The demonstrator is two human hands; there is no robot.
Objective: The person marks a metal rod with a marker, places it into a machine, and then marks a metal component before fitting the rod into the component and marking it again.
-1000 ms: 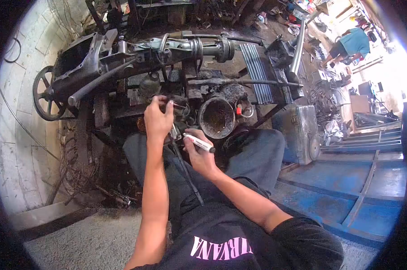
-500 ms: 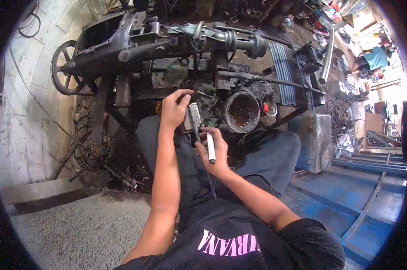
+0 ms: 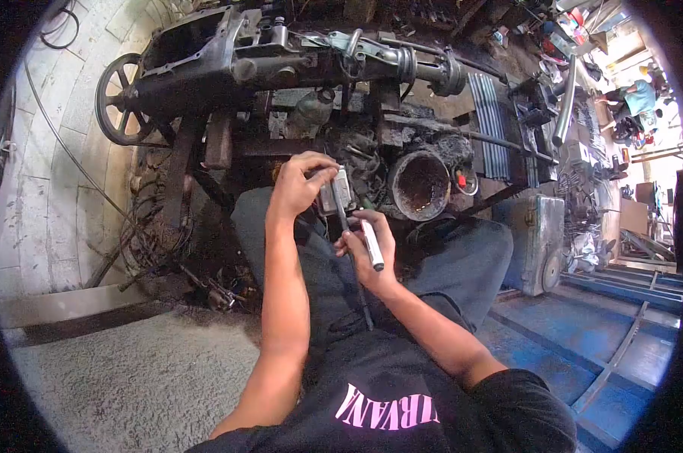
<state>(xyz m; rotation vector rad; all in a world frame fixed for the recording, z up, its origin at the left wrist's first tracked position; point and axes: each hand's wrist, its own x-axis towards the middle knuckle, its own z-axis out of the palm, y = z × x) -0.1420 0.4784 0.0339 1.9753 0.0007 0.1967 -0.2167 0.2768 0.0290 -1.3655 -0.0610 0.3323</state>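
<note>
Right now a thin dark rod (image 3: 350, 249) runs up from the lap toward a small pale metal block (image 3: 334, 192), and both hands meet on it. The left hand (image 3: 300, 185) is closed in a pinch, fingertips on the rod's far end just beside the block. The right hand (image 3: 368, 253) is curled shut, steadying the rod lower down while a white marker (image 3: 372, 244) lies clamped across its fingers, dark tip toward the body. Whether the rod touches the block I cannot tell.

To do this well, I judge the left pinch should keep the rod still against the block, and the right hand should turn the marker tip-first before making any mark, bracing the wrist on the thigh.

Just right of the hands stands a rusty round pot (image 3: 419, 183). Farther off lies a dark machine (image 3: 281, 64) with a spoked wheel (image 3: 125, 98) at its left. A grey metal box (image 3: 536, 234) sits to the right on the blue floor (image 3: 621, 355). Another person (image 3: 636, 98) is at far right.
</note>
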